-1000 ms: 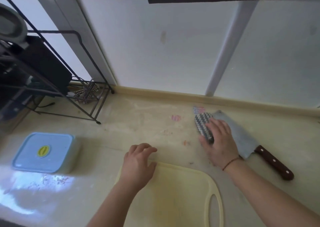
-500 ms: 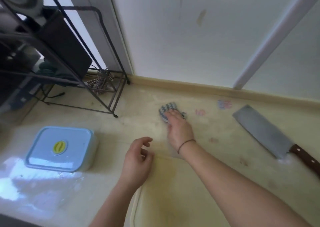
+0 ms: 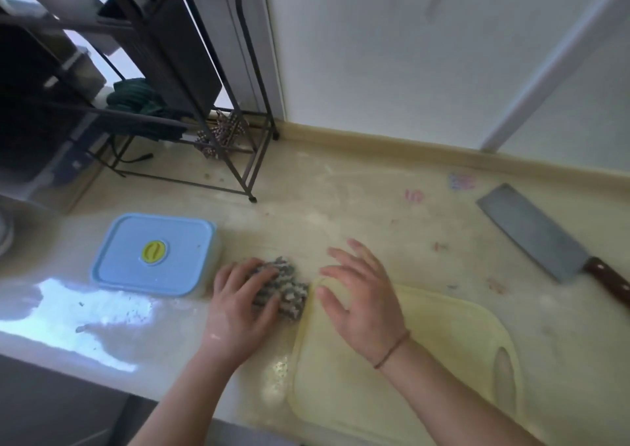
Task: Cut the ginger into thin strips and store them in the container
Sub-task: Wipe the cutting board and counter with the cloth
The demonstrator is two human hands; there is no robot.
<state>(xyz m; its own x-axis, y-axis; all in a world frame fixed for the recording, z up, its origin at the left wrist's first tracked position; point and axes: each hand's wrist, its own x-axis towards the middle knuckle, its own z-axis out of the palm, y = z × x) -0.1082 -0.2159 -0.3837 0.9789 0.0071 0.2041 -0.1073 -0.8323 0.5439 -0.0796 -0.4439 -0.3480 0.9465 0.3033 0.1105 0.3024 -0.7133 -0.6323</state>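
Down at the near edge, the pale yellow board [image 3: 409,370] lies flat on the table [image 3: 392,213], its handle slot toward the right. The right hand [image 3: 364,304] sits over the board's far left corner, fingers spread and straight, grip released, nothing in it; a thin cord circles that wrist. Whether the palm actually touches the board is hard to tell.

Just to the left, off the board's edge, the left hand [image 3: 238,305] is on a striped cloth [image 3: 286,292], fingers curled over its near half, grip clenched on the cloth and pressing it to the table. The cloth lies touching or very nearly touching the board's left rim. Some pale flecks speckle the table just below it, beside the board.

Left again, and right beside the left hand, there's the container [image 3: 153,254]: a light blue box with its lid on, a yellow-green button in the middle of the lid. A bright patch of glare spreads on the table in front of it.

Out to the right, well apart from both hands, the cleaver [image 3: 531,234] rests flat on the table, blade pointing away to the far left, dark wooden handle toward the right edge.

No ginger shows anywhere, whole or in strips; if it is in the container, the lid hides it.

Farther back, faint red and blue marks dot the table. At the far left stands a black wire rack [image 3: 191,80] holding dark things, with another patterned cloth at its foot, and behind it all the white wall.
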